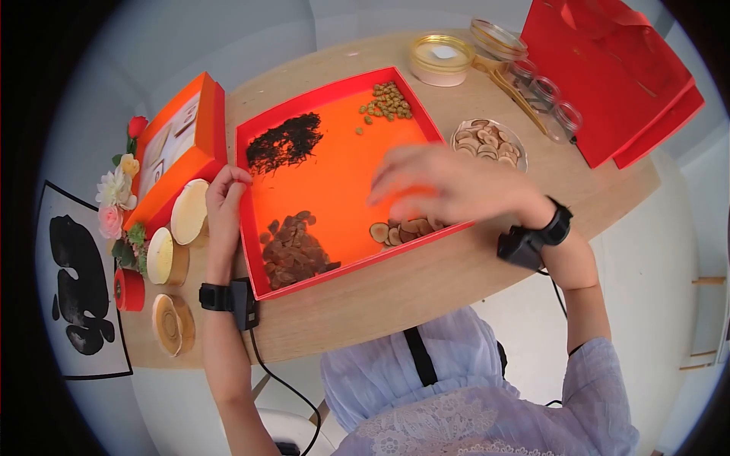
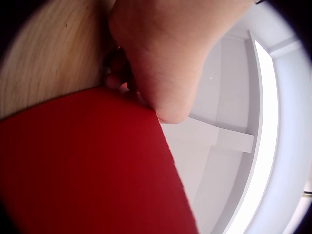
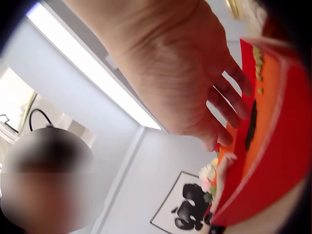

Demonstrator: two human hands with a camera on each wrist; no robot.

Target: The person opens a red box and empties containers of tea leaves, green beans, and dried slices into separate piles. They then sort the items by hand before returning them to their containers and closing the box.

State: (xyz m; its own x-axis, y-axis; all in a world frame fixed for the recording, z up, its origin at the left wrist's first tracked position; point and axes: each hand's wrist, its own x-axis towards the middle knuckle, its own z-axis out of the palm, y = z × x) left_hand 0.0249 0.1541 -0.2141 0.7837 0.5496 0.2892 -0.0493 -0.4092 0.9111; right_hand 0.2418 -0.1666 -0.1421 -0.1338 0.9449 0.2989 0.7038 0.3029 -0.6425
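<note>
A shallow red box (image 1: 338, 282) with an orange floor lies on the table. My left hand (image 1: 226, 199) pinches its left wall; in the left wrist view the thumb (image 2: 173, 109) lies at the wall's top edge. My right hand (image 1: 449, 182), blurred, hovers over the box's near right part with nothing held, its fingers loosely extended in the right wrist view. Dried slices (image 1: 407, 229) lie partly hidden beneath it. Elsewhere in the box are dark dried shreds (image 1: 285, 142), greenish pellets (image 1: 389, 102) and a heap of brown flat pieces (image 1: 295, 254).
A dish of dried slices (image 1: 489, 143) stands right of the box. Behind it are a gold-rimmed jar (image 1: 441, 59), tongs (image 1: 521, 97), small glass jars (image 1: 546, 90) and a red bag (image 1: 608, 76). To the left stand an orange box (image 1: 176, 144), flowers (image 1: 114, 194) and round containers (image 1: 167, 257).
</note>
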